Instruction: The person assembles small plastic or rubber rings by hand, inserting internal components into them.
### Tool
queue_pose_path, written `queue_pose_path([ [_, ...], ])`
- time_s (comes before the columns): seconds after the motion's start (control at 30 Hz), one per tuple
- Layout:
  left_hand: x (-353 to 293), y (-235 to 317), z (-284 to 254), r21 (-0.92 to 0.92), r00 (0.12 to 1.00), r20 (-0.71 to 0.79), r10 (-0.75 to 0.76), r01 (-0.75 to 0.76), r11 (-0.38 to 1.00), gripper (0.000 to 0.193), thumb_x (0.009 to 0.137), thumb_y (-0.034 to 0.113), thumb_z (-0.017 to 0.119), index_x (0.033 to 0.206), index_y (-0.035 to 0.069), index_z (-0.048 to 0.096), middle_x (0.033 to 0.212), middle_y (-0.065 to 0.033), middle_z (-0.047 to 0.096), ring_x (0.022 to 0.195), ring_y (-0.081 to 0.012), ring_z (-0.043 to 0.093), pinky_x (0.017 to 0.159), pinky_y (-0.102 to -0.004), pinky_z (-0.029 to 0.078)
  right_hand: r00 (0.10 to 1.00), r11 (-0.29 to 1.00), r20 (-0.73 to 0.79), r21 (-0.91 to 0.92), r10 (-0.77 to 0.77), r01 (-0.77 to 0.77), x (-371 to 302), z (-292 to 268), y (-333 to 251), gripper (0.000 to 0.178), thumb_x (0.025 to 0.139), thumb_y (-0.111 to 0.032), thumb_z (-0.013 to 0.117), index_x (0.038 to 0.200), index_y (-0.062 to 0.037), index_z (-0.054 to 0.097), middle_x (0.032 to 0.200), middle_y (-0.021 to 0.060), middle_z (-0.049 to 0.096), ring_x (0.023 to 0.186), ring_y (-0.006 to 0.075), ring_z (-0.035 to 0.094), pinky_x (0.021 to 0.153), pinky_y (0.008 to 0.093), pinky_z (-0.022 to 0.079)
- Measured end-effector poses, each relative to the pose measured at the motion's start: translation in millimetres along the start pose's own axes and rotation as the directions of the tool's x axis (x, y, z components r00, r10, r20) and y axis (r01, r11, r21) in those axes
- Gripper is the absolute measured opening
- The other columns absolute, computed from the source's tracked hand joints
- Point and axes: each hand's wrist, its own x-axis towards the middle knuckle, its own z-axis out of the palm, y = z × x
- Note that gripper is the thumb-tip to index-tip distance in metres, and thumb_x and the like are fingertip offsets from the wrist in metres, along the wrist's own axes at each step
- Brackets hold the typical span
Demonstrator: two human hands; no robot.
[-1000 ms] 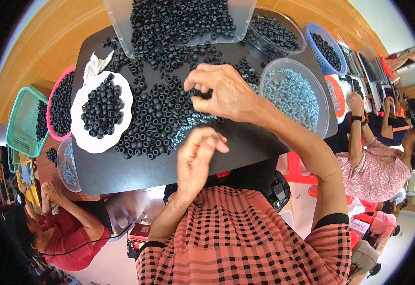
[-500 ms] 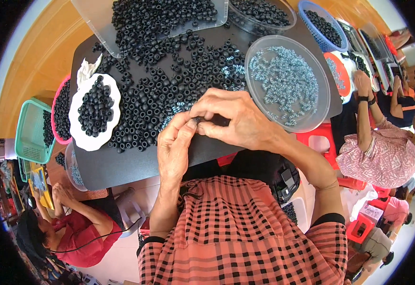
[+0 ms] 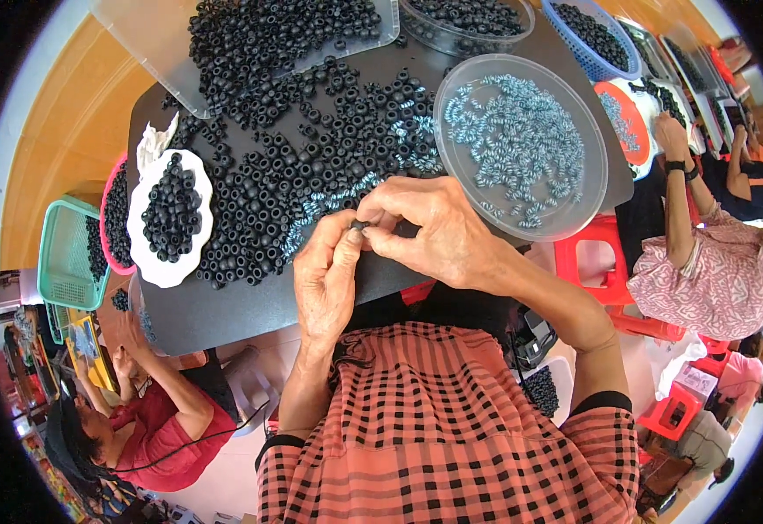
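Note:
My left hand (image 3: 327,275) and my right hand (image 3: 438,229) meet above the near part of the dark table (image 3: 215,319). Between their thumbs and fingertips they pinch one small black part (image 3: 359,225), mostly covered by the fingers. Just beyond them spreads a heap of black ring-shaped parts (image 3: 268,192), hollow in the middle. Small bluish coil springs (image 3: 329,203) lie in a strip on that heap, close to my left fingers. To the right of my right hand, a round clear plastic tray (image 3: 598,166) holds many more such springs.
A white scalloped plate (image 3: 168,272) of black parts stands at left, beside crumpled white tissue (image 3: 154,144). Clear bins (image 3: 390,22) and a blue basket (image 3: 573,61) line the far side. A green basket (image 3: 67,253) and co-workers (image 3: 163,428) flank the table; a red stool (image 3: 595,258) stands right.
The view has shifted slightly. My hands stay together on the small black part, with only a slight shift of the fingers. The co-worker at left has moved their hands.

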Motion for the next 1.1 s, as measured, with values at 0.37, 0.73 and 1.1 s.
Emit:
queue_pose_path([
  [0.37, -1.9, 4.6, 0.2, 0.038, 0.999, -0.035, -0.021, 0.022, 0.999, 0.016, 0.095, 0.009, 0.052, 0.103, -0.002, 0.061, 0.085, -0.002, 0.061, 0.079, -0.0082, 0.055, 0.073, -0.0225, 0.045, 0.994, 0.999, -0.099, -0.031, -0.039, 0.036, -6.1, 6.4, -1.8, 0.011, 0.076, -0.001, 0.066, 0.084, 0.0028, 0.06, 0.078, 0.0119, 0.063, 0.065, 0.0221, 0.066, 0.058, 0.0317, 0.053],
  [0.73, -0.9, 4.3, -1.3, 0.134, 1.0, -0.018, 0.015, -0.012, 0.991, 0.015, 0.095, 0.009, 0.052, 0.1, -0.002, 0.061, 0.08, -0.0013, 0.06, 0.074, -0.0084, 0.053, 0.068, -0.0233, 0.044, 0.991, 0.985, -0.01, 0.11, 0.134, -0.132, -2.6, 3.4, -1.1, 0.01, 0.075, 0.002, 0.067, 0.083, 0.0014, 0.062, 0.078, 0.0062, 0.066, 0.066, 0.011, 0.064, 0.06, 0.0251, 0.051],
  [1.1, -1.0, 1.9, -1.3, 0.025, 1.0, -0.007, -0.013, 0.013, 1.0, 0.015, 0.095, 0.009, 0.052, 0.1, -0.001, 0.061, 0.08, -0.0007, 0.058, 0.073, -0.0067, 0.05, 0.066, -0.0214, 0.043, 0.953, 0.915, 0.069, 0.265, 0.295, -0.303, -4.7, 4.1, 1.4, 0.011, 0.077, 0.005, 0.066, 0.083, -0.0002, 0.057, 0.074, -0.0032, 0.058, 0.065, 0.0018, 0.055, 0.058, 0.0205, 0.046],
])
